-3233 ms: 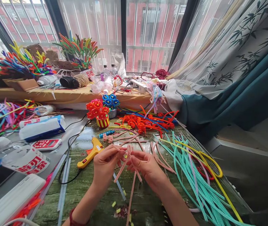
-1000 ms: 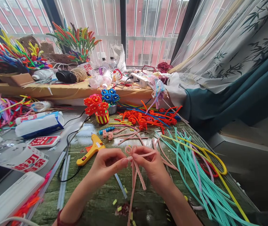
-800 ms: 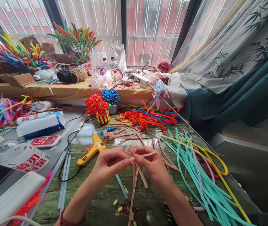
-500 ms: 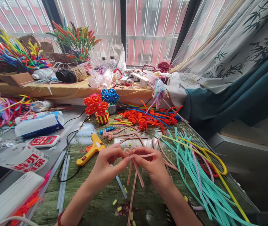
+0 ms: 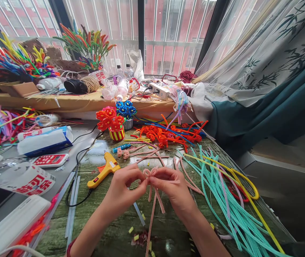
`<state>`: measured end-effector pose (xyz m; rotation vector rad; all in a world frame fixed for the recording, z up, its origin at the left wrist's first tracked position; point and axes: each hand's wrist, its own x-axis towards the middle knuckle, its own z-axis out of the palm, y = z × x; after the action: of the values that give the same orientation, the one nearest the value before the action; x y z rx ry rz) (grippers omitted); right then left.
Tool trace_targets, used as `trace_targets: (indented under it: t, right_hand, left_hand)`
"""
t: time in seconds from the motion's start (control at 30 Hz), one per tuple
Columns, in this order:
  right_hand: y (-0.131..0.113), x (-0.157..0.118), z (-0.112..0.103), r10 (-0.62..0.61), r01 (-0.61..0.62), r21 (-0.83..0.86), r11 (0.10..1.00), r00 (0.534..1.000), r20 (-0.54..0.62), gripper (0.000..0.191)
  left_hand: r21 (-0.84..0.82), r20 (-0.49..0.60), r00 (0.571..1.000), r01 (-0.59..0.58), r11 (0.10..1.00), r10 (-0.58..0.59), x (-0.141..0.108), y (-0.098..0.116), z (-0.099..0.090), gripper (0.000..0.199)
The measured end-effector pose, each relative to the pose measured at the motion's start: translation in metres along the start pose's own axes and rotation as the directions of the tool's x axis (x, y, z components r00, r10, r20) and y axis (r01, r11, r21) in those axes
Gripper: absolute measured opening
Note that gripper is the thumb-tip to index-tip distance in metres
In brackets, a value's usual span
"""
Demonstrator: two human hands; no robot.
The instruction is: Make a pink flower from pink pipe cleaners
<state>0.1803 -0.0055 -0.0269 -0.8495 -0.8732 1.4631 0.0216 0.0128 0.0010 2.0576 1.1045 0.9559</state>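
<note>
Both hands meet over the dark green table, pinching one pink pipe-cleaner piece [image 5: 154,200] with small loops at its top and several stems hanging below. My left hand [image 5: 127,184] grips its left side by the loops, thumb and index finger pressed together. My right hand [image 5: 172,184] pinches the right side, and one pink stem sticks out to the right across its fingers. The exact contact between the fingertips is partly hidden. Just left of my left hand lies a yellow glue gun [image 5: 104,173]. Loose pink pipe cleaners [image 5: 187,175] lie behind my right hand.
Turquoise pipe cleaners [image 5: 222,200] and yellow ones spread at the right. Behind stand a red flower pot [image 5: 116,134], blue flowers [image 5: 125,109] and a red-orange pile [image 5: 163,135]. Clear glue sticks [image 5: 73,207], a black cable and a calculator [image 5: 51,160] are at the left.
The looped top has shifted slightly right and turned a little between my fingers. The hanging stems have swung slightly, and the stem at my right hand now points more level.
</note>
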Motion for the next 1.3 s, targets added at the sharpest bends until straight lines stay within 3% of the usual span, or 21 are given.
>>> trace_targets:
  t: [0.43,0.6,0.7,0.87,0.97,1.03,1.13,1.2,1.3]
  right_hand:
    - [-0.0020,-0.0004,-0.0012,-0.057,0.058,-0.074,0.996,0.998,0.017,0.010]
    - [-0.0031,-0.0031,-0.0003,-0.135,0.133,-0.056,0.990,0.990,-0.040,0.014]
    - [-0.0042,-0.0053,0.0008,-0.192,0.188,-0.068,0.980,0.979,-0.066,0.017]
    - [-0.0074,-0.0065,0.0028,-0.270,0.259,-0.147,0.954,0.961,-0.055,0.013]
    - [-0.0082,-0.0068,0.0032,-0.263,0.252,-0.204,0.946,0.964,-0.029,0.009]
    - [-0.0072,-0.0065,0.0028,-0.262,0.250,-0.208,0.946,0.964,-0.035,0.009]
    - [-0.0047,-0.0050,0.0014,-0.245,0.232,-0.177,0.956,0.968,-0.053,0.010]
    - [-0.0034,-0.0039,0.0006,-0.213,0.203,-0.150,0.968,0.976,-0.049,0.011]
    - [-0.0028,-0.0032,0.0006,-0.165,0.159,-0.124,0.979,0.985,-0.040,0.013]
  left_hand:
    - [0.041,-0.001,0.998,-0.066,0.997,0.066,-0.0005,-0.0043,-0.0019,0.022]
    - [-0.124,-0.048,0.994,0.089,0.988,-0.095,-0.0002,-0.0026,-0.0020,0.020]
    - [-0.250,0.020,0.983,0.182,0.951,-0.182,0.0001,0.0018,-0.0006,0.026]
    - [-0.401,0.047,0.970,0.238,0.885,-0.239,-0.0008,0.0042,0.0037,0.027]
    - [-0.390,0.018,0.967,0.240,0.889,-0.253,-0.0019,0.0016,0.0053,0.026]
    - [-0.306,-0.079,0.976,0.170,0.937,-0.202,-0.0026,0.0000,0.0055,0.021]
    - [-0.046,-0.246,0.966,-0.091,0.995,0.077,-0.0035,-0.0014,0.0049,0.006]
    - [0.104,-0.267,0.924,-0.255,0.961,0.274,-0.0042,-0.0022,0.0040,0.008]
    - [0.194,-0.256,0.886,-0.345,0.918,0.387,-0.0059,-0.0035,0.0029,0.015]
